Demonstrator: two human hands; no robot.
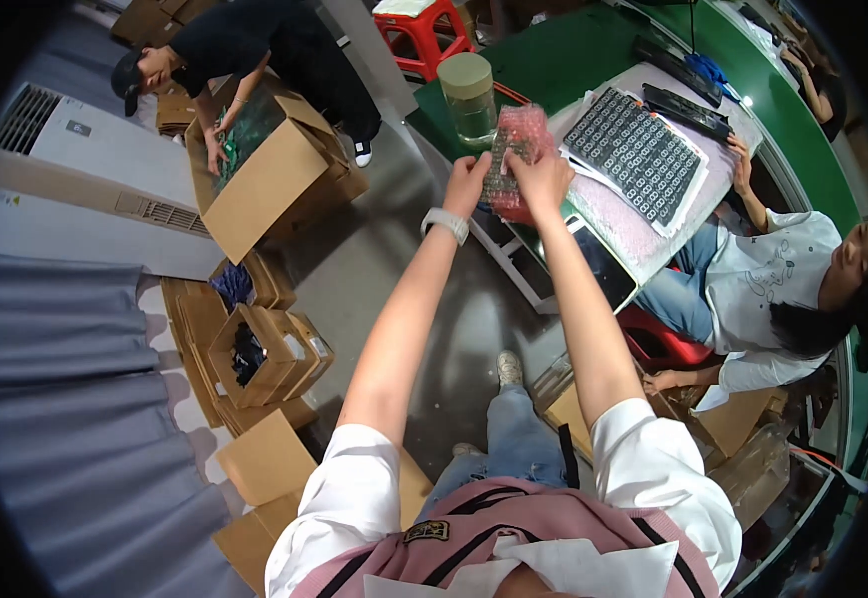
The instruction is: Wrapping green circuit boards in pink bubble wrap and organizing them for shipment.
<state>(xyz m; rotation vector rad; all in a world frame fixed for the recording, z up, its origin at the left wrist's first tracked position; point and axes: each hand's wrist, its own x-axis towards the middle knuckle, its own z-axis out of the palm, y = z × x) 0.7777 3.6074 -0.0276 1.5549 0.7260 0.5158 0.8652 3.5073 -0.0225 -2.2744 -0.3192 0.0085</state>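
Both of my arms reach forward, holding a package in pink bubble wrap (pixel 522 128) at the corner of the green table. My left hand (pixel 467 186) closes on its left edge, the fingers partly hidden. On the other side, my right hand (pixel 544 184) grips it with the thumb laid across the front. A greyish, bumpy area shows on the package's left face; what is inside cannot be made out. Just behind the package stands a clear jar with a pale green lid (pixel 467 85). To its right lie dark sheets with rows of printed shapes (pixel 638 154).
A co-worker in white (pixel 768 269) sits at the table's right, one hand near a black tray (pixel 688 112). Another person in black (pixel 245 45) bends over a large open carton (pixel 265 189). Smaller cartons (pixel 280 354) line the left. A red stool (pixel 419 40) stands at the back.
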